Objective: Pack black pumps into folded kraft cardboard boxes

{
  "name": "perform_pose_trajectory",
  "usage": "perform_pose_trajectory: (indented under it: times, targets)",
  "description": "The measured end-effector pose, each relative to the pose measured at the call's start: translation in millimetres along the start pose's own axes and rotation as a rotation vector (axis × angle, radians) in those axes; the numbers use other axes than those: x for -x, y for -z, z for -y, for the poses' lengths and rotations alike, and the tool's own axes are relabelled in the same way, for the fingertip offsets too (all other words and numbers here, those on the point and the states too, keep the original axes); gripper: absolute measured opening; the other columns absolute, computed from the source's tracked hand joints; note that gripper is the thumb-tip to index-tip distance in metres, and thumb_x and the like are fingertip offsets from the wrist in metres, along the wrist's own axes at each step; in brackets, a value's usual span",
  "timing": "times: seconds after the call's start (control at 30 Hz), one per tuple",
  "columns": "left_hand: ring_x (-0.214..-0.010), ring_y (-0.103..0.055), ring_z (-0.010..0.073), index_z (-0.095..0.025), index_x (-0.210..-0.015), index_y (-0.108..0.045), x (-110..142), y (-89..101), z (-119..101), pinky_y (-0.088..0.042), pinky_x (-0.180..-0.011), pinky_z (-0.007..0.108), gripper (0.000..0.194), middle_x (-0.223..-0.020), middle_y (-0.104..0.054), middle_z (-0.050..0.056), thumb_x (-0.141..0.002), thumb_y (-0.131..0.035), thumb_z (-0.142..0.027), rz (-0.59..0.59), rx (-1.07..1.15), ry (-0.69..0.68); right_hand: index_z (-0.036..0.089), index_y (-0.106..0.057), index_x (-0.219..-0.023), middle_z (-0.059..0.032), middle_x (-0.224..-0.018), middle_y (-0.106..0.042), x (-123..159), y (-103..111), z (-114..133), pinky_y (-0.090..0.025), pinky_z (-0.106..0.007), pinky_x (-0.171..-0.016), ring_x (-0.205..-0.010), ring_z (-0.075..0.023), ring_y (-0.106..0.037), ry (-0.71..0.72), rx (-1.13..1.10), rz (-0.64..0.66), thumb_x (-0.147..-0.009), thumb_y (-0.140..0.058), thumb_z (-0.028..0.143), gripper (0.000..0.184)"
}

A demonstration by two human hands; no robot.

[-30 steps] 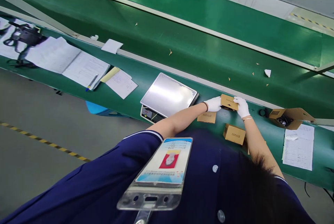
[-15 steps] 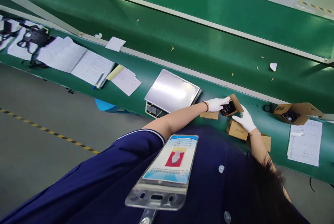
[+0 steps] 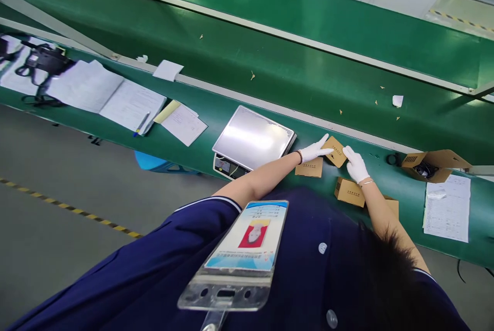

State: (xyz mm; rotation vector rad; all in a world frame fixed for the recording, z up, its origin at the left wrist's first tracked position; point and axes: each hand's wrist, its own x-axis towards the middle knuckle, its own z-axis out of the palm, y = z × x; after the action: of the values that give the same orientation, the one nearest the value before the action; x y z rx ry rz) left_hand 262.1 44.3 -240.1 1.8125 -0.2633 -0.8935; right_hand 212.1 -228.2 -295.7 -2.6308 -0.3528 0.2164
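A small brown cardboard box point(image 3: 335, 152) sits between my white-gloved hands, its printed lid down over the black item inside. My left hand point(image 3: 314, 151) grips its left side, with fingers stretched along the edge and the front. At the right edge, my right hand point(image 3: 355, 164) holds the box, fingertips against its upper corner. Just below my left hand lies another printed cardboard box point(image 3: 310, 167). A further closed box point(image 3: 350, 192) stands nearer my body, beside one point(image 3: 392, 206) partly hidden by my right forearm.
A scale point(image 3: 254, 138) with a metal plate stands left of my hands. An open carton point(image 3: 434, 165) holding black cables is at right, beside printed sheets point(image 3: 447, 207). Leftward lie an open notebook point(image 3: 133, 102), a pen point(image 3: 142, 124) and a black device point(image 3: 48, 58). A metal rail point(image 3: 309, 117) edges the bench.
The box's open flap has been folded down, hiding the black item inside. My left hand has drawn back slightly from the opening, and my right hand has moved up along the box's right side.
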Motion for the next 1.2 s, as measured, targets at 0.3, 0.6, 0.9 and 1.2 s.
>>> perform_pose_trajectory:
  times: [0.3,0.6,0.9,1.2]
  targets:
    - [-0.130,-0.055,0.0289,-0.021,-0.163,-0.012,-15,2.0,-7,-0.046,-0.108,0.039,0.103,-0.154,-0.047,0.010,-0.079,-0.069,-0.043,-0.077,-0.124,-0.160,0.016,-0.037,-0.154,-0.0199,-0.153,-0.042,-8,16,50,-0.045,-0.052,-0.102,-0.130,-0.0377,-0.049,0.014,0.141,0.099,-0.094,-0.046,0.061,0.075]
    - [-0.147,-0.032,0.0356,-0.026,-0.157,-0.034,-36,23.3,14,-0.031,-0.116,0.050,0.072,-0.164,-0.028,0.015,-0.092,-0.058,-0.044,0.066,-0.957,-0.300,0.025,-0.039,-0.155,-0.0177,-0.165,-0.024,10,-7,62,-0.033,-0.058,-0.111,-0.147,-0.0435,-0.025,0.046,0.359,-0.009,-0.094,-0.049,0.063,0.073]
    - [-0.141,-0.039,0.0397,-0.024,-0.163,-0.008,-36,21.1,18,-0.032,-0.111,0.054,0.098,-0.166,-0.022,0.019,-0.086,-0.047,-0.071,0.207,-1.046,-0.236,0.026,-0.041,-0.154,-0.0170,-0.164,-0.026,17,-12,73,-0.024,-0.060,-0.115,-0.150,-0.0435,-0.019,0.009,0.425,-0.027,-0.100,-0.042,0.051,0.059]
    - [-0.141,-0.035,0.0434,-0.027,-0.162,-0.016,-37,15.2,14,-0.018,-0.116,0.058,0.125,-0.166,-0.021,0.018,-0.062,-0.067,-0.080,0.167,-0.955,-0.151,0.013,-0.029,-0.158,-0.0228,-0.164,-0.023,17,-17,90,-0.016,-0.069,-0.116,-0.151,-0.0450,-0.015,-0.079,0.341,-0.051,-0.088,-0.057,0.024,0.076]
